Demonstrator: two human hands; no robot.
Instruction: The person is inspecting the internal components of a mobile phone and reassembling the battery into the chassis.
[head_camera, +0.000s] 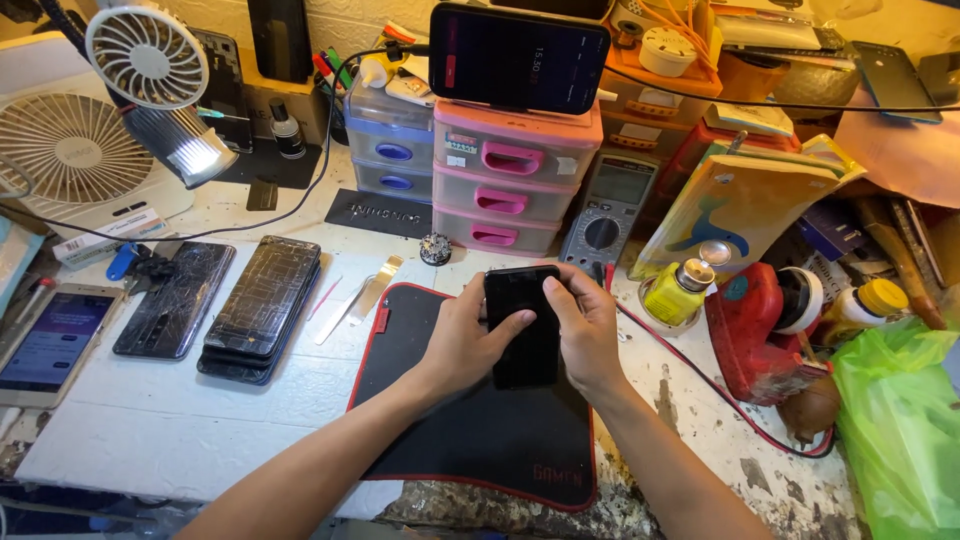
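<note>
Both hands on a black phone (522, 325), held upright-ish just above the black mat with red edging (470, 440), near its top edge. Left hand (462, 340) wraps the left side, thumb pressed flat on the dark screen, other fingers curled behind the body. Right hand (585, 330) clamps the right edge, fingers closed around the top corner, thumb at the top rim. Looks like a two-sided grip so the phone can't twist while the thumbs work the glass, my read only

Whether the screen is cracked: can't tell, it's just dark

Around it on the white bench (200, 420):
- stack of cracked phones (262, 305) left of the mat, another cracked phone (175, 298) beside it, both face up, well apart from the hands
- lit phone (45, 340) at the far left edge
- metal tweezers (362, 298) lying just off the mat's top-left corner, within reach of the left hand
- pink drawer unit (512, 180) behind, with a big dark phone (518, 55) propped on top facing the person, probably as a screen to watch
- multimeter (610, 205) leaning next to the drawers
- yellow pump bottle (675, 290) and red tool (755, 330) right of the right hand, red wire (700, 380) trailing along the mat edge
- lamp (190, 150) and small fans upper left, angled toward the work spot
</note>
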